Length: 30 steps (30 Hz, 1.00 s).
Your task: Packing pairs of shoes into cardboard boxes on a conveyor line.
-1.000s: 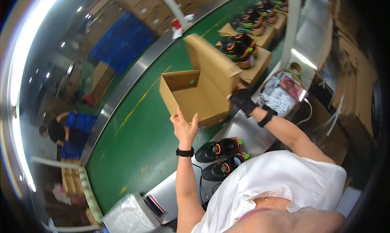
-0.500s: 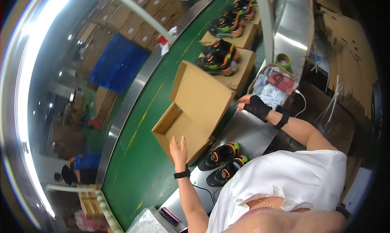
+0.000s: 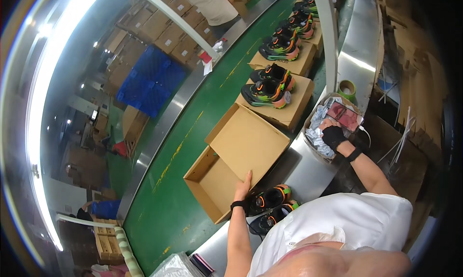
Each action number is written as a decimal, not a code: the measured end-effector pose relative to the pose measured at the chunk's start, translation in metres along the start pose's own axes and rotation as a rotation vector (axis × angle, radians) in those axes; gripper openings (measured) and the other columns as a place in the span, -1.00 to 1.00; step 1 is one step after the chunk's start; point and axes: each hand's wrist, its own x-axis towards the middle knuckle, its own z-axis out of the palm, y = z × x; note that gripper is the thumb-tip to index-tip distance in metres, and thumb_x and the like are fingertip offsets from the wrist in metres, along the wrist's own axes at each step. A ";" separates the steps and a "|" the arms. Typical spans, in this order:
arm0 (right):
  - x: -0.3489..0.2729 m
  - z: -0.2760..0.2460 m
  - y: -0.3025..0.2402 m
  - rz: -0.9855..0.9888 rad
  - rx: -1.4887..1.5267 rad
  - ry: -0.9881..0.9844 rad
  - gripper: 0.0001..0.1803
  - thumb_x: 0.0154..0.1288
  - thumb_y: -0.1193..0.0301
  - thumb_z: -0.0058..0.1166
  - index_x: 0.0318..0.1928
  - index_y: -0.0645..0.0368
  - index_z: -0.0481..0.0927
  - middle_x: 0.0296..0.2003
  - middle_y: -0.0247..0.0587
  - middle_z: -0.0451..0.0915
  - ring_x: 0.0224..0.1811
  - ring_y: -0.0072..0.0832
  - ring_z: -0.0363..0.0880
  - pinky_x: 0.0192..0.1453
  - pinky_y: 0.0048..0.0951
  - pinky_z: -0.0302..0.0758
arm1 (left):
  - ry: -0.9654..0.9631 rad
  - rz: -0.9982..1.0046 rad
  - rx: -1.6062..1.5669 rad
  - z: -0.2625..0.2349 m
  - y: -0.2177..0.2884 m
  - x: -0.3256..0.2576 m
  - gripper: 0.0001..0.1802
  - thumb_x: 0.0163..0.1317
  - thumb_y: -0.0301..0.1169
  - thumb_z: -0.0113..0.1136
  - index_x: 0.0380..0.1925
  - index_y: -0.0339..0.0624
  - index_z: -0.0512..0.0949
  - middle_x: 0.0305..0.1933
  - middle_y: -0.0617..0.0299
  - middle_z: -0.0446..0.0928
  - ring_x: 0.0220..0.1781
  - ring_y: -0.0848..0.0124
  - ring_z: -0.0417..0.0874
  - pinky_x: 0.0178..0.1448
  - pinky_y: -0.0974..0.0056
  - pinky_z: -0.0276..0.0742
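Observation:
An opened brown cardboard shoebox [image 3: 226, 175] lies on the green conveyor belt, its lid [image 3: 248, 139] tilted back and its inside bare. My left hand [image 3: 242, 186] grips the box's near edge, thumb over the rim and the other fingers mostly hidden. Over a bin of small white-and-blue packets [image 3: 319, 142], my right hand [image 3: 331, 132] in a black fingerless glove has its fingers curled down among them, beside a reddish phone [image 3: 345, 116]. What those fingers hold is hidden. Next to my left wrist sits a pair of black shoes [image 3: 270, 200] with orange and green trim.
Farther up the belt [image 3: 169, 180], more shoes [image 3: 270, 86] stand on closed boxes [image 3: 292, 103]. A roll of green tape [image 3: 347, 89] and a white post [image 3: 325, 40] are near the bin. Clear plastic bags [image 3: 176, 266] lie at the bottom. Another person [image 3: 212, 6] stands across the belt.
My right hand has moved into the packet bin. My left hand has shifted right, from above the box to its near edge. The view has turned, bringing more of the other person into sight.

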 end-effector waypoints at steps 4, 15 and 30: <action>0.006 0.005 -0.005 -0.232 -0.323 0.571 -0.87 0.01 0.43 -0.19 -0.40 0.12 0.42 -0.35 -0.03 0.43 -0.43 -0.16 0.49 -0.41 -0.17 0.39 | 0.127 -0.045 0.039 -0.018 -0.044 0.004 -0.16 -0.08 0.20 0.02 -0.26 -0.57 0.42 -0.19 -0.28 0.43 -0.04 0.03 0.44 -0.02 0.19 0.33; 0.037 0.047 0.002 0.054 0.369 0.068 -0.84 -0.03 0.30 -0.08 -0.45 0.04 0.51 -0.42 -0.09 0.49 -0.31 -0.21 0.46 -0.29 -0.27 0.42 | 0.200 0.008 -0.210 -0.013 -0.025 -0.040 -0.53 0.06 -0.08 0.08 -0.66 -0.35 0.47 -0.65 0.31 0.37 -0.61 0.49 0.26 -0.53 0.28 0.24; -0.003 -0.010 -0.064 0.020 0.738 0.598 -0.74 -0.05 0.35 -0.01 -0.30 0.18 0.48 -0.50 -0.17 0.47 -0.45 -0.40 0.44 -0.32 -0.44 0.37 | 0.060 -0.003 -0.038 -0.029 -0.041 -0.039 -0.31 0.02 0.14 -0.06 -0.83 -0.37 0.31 -0.77 0.21 0.23 -0.69 0.44 0.18 -0.63 0.22 0.14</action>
